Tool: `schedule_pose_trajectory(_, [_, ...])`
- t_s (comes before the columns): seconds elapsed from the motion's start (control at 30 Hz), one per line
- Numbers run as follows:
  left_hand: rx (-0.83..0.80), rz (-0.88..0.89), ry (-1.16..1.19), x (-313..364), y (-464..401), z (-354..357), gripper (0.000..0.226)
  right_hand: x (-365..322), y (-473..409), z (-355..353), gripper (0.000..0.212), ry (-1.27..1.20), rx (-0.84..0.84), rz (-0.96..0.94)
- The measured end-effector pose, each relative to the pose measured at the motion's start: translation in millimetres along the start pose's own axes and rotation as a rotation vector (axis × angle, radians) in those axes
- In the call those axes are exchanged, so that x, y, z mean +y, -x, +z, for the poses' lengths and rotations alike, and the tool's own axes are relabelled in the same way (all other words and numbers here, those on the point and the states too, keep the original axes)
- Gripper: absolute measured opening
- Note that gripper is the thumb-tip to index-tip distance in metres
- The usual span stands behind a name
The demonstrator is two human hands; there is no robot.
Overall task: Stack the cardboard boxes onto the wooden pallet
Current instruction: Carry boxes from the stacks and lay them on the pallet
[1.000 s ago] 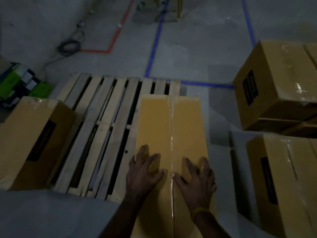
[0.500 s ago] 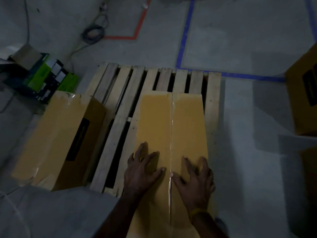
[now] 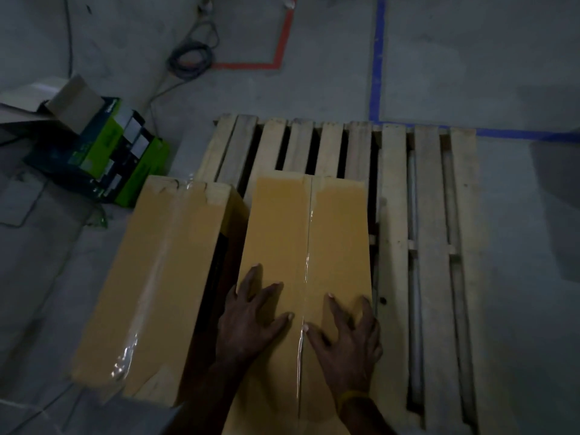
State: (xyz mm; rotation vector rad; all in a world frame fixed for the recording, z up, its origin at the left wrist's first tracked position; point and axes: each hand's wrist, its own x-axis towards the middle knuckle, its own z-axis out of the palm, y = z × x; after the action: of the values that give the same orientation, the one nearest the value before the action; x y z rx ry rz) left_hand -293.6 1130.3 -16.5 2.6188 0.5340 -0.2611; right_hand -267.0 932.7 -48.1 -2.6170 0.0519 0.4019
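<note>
Both hands, left [image 3: 251, 321] and right [image 3: 348, 337], flat with fingers spread, grasping nothing, pressing box [image 3: 307, 233] on pallet [image 3: 430, 215], left edge.

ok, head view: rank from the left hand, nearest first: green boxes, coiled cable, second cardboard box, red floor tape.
From the left hand:
1. second cardboard box, just to its left, beside the pressed box.
2. green boxes, on the floor, far left.
3. coiled cable, on the floor beyond them.
4. red floor tape, top centre; near the cable's range, hard to separate.
</note>
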Motion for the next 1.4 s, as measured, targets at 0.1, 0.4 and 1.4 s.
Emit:
schedule_pose_trajectory(0.1, [-0.005, 0.013, 0.014, -41, -14, 0, 0.076, -21, -1, 37, 0.074, 0.008, -0.042, -0.002])
schedule_pose_trajectory(0.4, [-0.008, 0.021, 0.026, -106, -35, 18, 0.073, -46, 2, 94, 0.078, 0.008, -0.108, 0.003])
schedule_pose_trajectory(1.4, [-0.04, -0.069, -0.113, 62, -11, 72, 0.063, 39, -44, -14, 0.063, 0.158, -0.264, -0.307])
